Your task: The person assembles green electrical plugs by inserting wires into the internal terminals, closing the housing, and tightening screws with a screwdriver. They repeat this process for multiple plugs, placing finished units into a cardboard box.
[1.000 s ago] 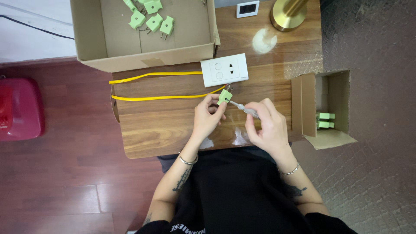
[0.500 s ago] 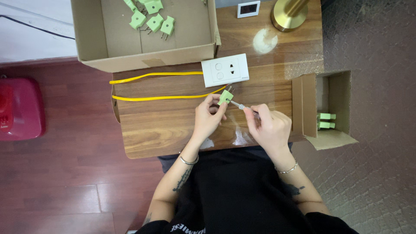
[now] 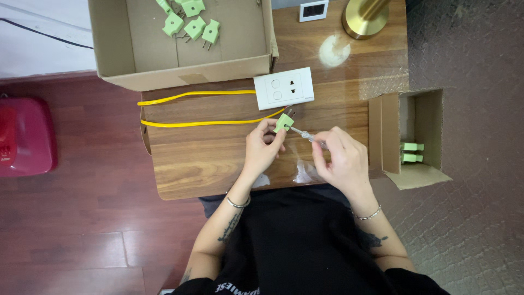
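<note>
Left hand (image 3: 261, 152) closed around a small green plug (image 3: 284, 122), pinched at the fingertips just above the middle of the wooden worktop (image 3: 191, 164). Right hand (image 3: 341, 161) closed around a slim screwdriver (image 3: 305, 135), shaft pointing toward 10 o'clock, tip meeting the plug. Metal prongs of the plug aimed toward 1 o'clock, close below a white wall socket plate (image 3: 284, 88). Yellow cable (image 3: 202, 123) running from the plug toward 9 o'clock, looping at the worktop's left edge and returning along a second strand to the socket plate.

At 11 o'clock from the hands, a large open cardboard box (image 3: 180, 71) holding several more green plugs (image 3: 195, 27), scattered loosely near its far wall. At 3 o'clock, a smaller cardboard box (image 3: 420, 175) lying on its side past the worktop's right edge, two green plugs (image 3: 411, 152) stacked inside. At 1 o'clock, a round brass lamp base (image 3: 364, 22), with a small white framed device (image 3: 314, 10) just to its left. Scraps of clear plastic (image 3: 302, 173) on the worktop between the wrists. A bracelet on each wrist. Red case (image 3: 24, 136) on the wooden floor at 9 o'clock, well apart from the worktop.
</note>
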